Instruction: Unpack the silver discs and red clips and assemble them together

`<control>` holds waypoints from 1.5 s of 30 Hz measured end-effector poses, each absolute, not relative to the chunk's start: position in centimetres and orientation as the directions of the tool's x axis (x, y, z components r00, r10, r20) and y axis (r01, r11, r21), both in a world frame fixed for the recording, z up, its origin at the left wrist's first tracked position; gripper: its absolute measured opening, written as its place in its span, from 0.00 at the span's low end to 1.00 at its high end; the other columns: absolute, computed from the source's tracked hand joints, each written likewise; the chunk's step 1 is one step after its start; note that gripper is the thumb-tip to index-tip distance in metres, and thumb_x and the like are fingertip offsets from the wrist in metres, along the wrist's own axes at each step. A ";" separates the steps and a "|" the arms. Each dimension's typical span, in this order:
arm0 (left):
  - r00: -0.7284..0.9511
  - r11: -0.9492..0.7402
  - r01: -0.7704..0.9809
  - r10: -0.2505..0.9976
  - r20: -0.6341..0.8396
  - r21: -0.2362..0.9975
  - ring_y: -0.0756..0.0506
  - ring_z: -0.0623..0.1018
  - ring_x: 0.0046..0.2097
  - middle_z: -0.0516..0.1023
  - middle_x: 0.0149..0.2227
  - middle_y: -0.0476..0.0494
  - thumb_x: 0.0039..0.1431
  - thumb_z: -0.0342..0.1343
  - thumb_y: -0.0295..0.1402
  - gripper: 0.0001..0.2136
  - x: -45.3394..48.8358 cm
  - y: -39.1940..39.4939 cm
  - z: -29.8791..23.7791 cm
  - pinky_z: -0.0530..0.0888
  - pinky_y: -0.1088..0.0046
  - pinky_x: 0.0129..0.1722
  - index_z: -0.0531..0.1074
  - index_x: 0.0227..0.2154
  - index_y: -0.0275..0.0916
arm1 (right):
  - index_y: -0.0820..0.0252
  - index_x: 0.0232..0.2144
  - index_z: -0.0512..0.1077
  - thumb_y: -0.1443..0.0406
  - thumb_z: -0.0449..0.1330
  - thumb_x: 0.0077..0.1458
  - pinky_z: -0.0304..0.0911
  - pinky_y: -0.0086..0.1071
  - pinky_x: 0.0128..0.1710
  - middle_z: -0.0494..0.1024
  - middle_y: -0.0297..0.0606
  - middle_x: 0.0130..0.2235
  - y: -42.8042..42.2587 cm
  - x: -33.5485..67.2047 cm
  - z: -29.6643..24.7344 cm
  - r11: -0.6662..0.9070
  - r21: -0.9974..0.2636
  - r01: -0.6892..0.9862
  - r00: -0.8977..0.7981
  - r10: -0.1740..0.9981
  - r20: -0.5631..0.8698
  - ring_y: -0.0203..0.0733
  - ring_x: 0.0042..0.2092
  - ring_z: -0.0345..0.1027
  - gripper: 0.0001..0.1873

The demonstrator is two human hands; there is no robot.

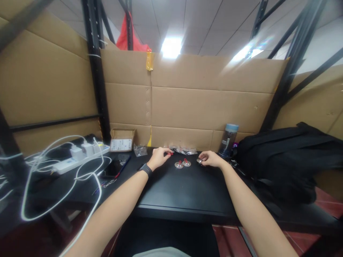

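My left hand (160,157) rests on the black table (184,192) with its fingers curled, pinching a small red piece at its fingertips. My right hand (209,159) lies closed over a small clear suction cup (199,161) at its fingertips. Two clear suction cups with red hooks (182,164) sit on the table between the two hands. Just behind them lie several small clear plastic bags (184,150). A dark watch is on my left wrist.
A white power strip (80,157) with chargers and loose white cables lies at the left. A phone (115,167), a small cardboard box (122,139), a water bottle (229,140) and a black bag (284,157) stand around. Cardboard walls enclose the table.
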State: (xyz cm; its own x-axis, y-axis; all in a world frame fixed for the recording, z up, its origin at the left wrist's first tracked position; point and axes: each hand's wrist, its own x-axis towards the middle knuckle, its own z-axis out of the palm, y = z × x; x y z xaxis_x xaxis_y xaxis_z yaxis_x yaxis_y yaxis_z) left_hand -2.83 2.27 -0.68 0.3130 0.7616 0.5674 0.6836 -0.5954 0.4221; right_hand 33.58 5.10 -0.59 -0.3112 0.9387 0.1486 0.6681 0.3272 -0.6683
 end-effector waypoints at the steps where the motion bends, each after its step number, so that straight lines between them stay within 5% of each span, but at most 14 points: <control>1: 0.323 -0.608 0.672 0.754 0.572 0.422 0.44 0.82 0.49 0.85 0.45 0.49 0.62 0.59 0.32 0.10 -2.7 2.1 -0.6 0.71 0.69 0.51 0.82 0.44 0.48 | 0.63 0.38 0.77 0.63 0.72 0.37 0.72 0.31 0.32 0.84 0.42 0.36 5.0 33.4 -0.5 0.325 -0.690 0.647 -0.316 0.938 0.145 0.41 0.32 0.76 0.22; 7: 0.333 -0.659 0.619 0.713 0.617 0.427 0.42 0.82 0.48 0.86 0.42 0.49 0.60 0.63 0.35 0.06 -1.8 1.2 -0.2 0.71 0.67 0.52 0.84 0.38 0.47 | 0.63 0.36 0.78 0.57 0.76 0.36 0.75 0.39 0.43 0.84 0.46 0.38 3.4 30.9 0.8 0.392 -0.832 0.392 -0.394 0.889 0.233 0.48 0.39 0.80 0.25; 15: 0.275 -0.719 0.365 0.691 0.669 0.592 0.43 0.83 0.43 0.86 0.40 0.47 0.59 0.65 0.37 0.07 -0.2 -0.2 0.1 0.74 0.68 0.48 0.84 0.38 0.45 | 0.57 0.53 0.73 0.64 0.76 0.42 0.73 0.42 0.49 0.80 0.45 0.50 1.6 25.6 1.0 0.425 -0.903 0.058 -0.486 0.802 0.347 0.46 0.45 0.79 0.35; 21: 0.253 -0.725 0.384 0.679 0.690 0.572 0.40 0.81 0.49 0.86 0.38 0.46 0.54 0.69 0.36 0.05 0.4 -0.5 0.1 0.73 0.64 0.53 0.85 0.35 0.47 | 0.56 0.49 0.76 0.64 0.75 0.43 0.73 0.41 0.49 0.78 0.43 0.54 0.8 24.0 0.8 0.404 -0.914 -0.025 -0.482 0.796 0.365 0.46 0.46 0.78 0.29; 27: 0.250 -0.732 0.347 0.675 0.695 0.586 0.42 0.82 0.43 0.85 0.41 0.45 0.56 0.68 0.34 0.09 0.4 -0.6 0.0 0.75 0.66 0.49 0.84 0.40 0.44 | 0.55 0.48 0.76 0.65 0.76 0.42 0.73 0.41 0.50 0.78 0.42 0.54 0.5 23.3 0.8 0.374 -0.922 -0.104 -0.504 0.779 0.373 0.47 0.48 0.78 0.29; 45: 0.282 -0.714 0.630 0.577 0.766 0.306 0.40 0.72 0.52 0.85 0.41 0.48 0.62 0.63 0.39 0.04 0.7 -1.2 0.1 0.57 0.56 0.53 0.84 0.36 0.51 | 0.56 0.46 0.78 0.66 0.77 0.39 0.74 0.41 0.50 0.79 0.42 0.52 -0.3 22.1 1.0 0.395 -0.909 -0.134 -0.451 0.792 0.411 0.45 0.45 0.79 0.28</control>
State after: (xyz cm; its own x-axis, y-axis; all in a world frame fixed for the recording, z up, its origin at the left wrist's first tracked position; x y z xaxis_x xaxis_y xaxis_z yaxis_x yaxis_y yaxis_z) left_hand 0.68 -1.18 0.06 0.2823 0.5773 0.7662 0.6301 -0.7139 0.3057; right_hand 22.05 -0.32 1.00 -0.4513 0.7921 0.4109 -0.1336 0.3954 -0.9088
